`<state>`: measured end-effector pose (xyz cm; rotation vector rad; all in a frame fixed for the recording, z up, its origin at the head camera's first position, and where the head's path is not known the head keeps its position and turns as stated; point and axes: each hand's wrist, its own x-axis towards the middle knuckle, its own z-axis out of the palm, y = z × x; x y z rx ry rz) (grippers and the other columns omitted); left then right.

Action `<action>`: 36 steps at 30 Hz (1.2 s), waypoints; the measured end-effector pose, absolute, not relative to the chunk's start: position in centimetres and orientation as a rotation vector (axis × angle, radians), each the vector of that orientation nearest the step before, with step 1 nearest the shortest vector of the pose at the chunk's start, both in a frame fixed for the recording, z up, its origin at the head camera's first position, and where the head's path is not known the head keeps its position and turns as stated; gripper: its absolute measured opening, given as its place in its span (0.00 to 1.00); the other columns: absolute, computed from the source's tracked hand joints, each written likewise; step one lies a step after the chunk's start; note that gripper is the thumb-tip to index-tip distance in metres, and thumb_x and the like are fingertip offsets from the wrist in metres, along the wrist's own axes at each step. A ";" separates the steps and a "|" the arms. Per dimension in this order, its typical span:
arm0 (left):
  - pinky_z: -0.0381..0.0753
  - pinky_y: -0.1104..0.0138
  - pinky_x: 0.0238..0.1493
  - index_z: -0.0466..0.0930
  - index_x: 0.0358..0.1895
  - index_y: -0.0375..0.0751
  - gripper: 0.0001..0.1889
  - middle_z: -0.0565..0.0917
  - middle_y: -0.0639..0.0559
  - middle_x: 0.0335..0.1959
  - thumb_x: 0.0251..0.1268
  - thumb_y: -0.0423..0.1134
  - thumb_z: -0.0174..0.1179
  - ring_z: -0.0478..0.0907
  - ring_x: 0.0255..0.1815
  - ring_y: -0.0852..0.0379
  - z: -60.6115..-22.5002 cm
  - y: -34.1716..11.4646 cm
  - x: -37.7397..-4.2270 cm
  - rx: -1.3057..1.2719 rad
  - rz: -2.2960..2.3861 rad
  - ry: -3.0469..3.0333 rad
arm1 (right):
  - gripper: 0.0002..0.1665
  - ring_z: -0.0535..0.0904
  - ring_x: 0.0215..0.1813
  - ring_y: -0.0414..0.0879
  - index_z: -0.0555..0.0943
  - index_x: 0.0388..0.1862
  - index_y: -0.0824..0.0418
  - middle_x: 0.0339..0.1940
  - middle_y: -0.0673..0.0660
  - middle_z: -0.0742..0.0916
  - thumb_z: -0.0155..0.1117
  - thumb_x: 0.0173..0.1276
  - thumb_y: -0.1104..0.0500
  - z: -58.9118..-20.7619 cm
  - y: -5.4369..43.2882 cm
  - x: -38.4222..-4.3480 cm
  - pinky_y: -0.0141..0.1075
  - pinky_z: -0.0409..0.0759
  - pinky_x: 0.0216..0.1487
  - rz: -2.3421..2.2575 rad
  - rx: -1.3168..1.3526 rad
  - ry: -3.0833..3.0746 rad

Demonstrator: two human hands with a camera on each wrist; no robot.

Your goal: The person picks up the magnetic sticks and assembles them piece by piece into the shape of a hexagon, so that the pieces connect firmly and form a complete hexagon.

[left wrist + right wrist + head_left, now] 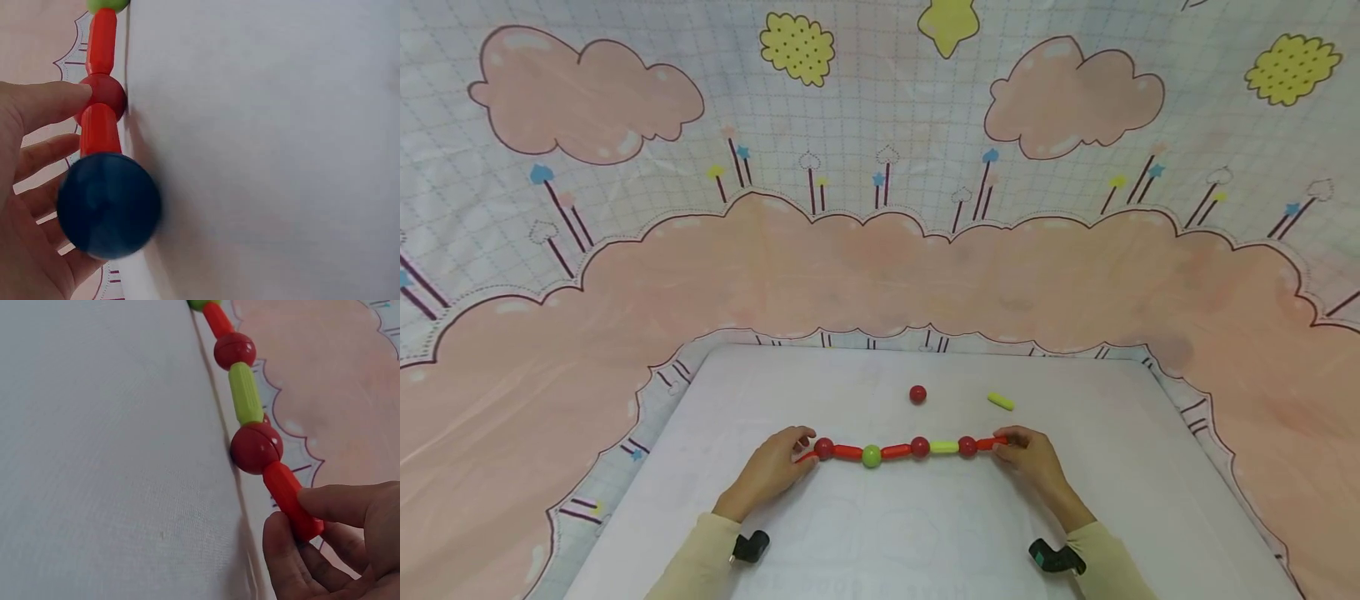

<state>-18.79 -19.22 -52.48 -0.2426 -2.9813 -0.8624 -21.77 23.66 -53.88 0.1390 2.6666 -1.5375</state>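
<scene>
A chain of magnetic-looking balls and rods (895, 452) stretches between both hands over the white table. Its red and yellow-green rods alternate with red balls and a green ball (871, 456). At the left end, my left hand (771, 467) pinches the chain, thumb on a red ball (111, 94) and fingers behind it. A red rod (100, 128) and a dark blue ball (109, 205) extend past that thumb in the left wrist view; the hand hides the blue ball in the head view. My right hand (1030, 457) pinches the red end rod (290, 500) between thumb and fingers.
Beyond the chain lie a loose red ball (917, 394) and a short yellow-green rod (1001, 402). The white tabletop (895, 533) ends at a far edge, with a cloud-patterned cloth (880, 267) behind and around it.
</scene>
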 end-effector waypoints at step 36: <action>0.73 0.63 0.39 0.84 0.43 0.51 0.13 0.77 0.58 0.33 0.57 0.49 0.70 0.69 0.34 0.59 -51.9 -17.3 -21.6 -0.482 -0.623 -3.167 | 0.13 0.77 0.30 0.44 0.82 0.48 0.67 0.44 0.62 0.84 0.65 0.65 0.64 -53.6 23.4 -21.6 0.32 0.77 0.30 -1.540 0.158 2.585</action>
